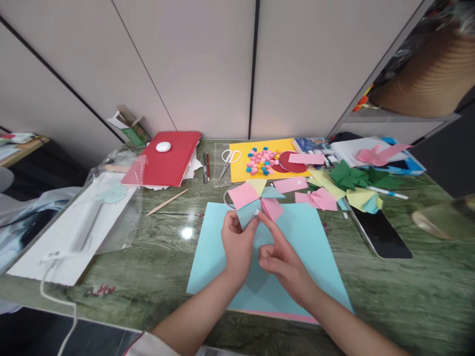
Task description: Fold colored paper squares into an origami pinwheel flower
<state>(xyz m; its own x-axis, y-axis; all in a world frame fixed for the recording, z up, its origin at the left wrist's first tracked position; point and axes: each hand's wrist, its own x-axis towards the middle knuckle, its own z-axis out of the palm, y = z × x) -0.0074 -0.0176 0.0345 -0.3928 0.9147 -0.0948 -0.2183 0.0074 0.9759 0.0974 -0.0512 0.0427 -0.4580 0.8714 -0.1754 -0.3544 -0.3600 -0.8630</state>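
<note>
Between the thumb and fingers of my left hand (238,242) is a paper flower (248,211) with pink, blue and yellow petals. It is held above a stack of light blue paper (211,247), and my thumb lies on its nearest blue petal. My right hand (284,259) has its index finger stretched out and the other fingers curled. That fingertip touches a small white piece (257,212) by the blue petal, close to my left thumb. Whether the piece sticks to the finger or to the petal I cannot tell.
Behind are scissors (228,160), a yellow sheet (237,170) with small coloured balls (261,160), and a red folder (163,163). A phone (382,232) and green folded paper (347,175) lie right. A wooden stick (167,201) and a white glue gun (83,230) are left.
</note>
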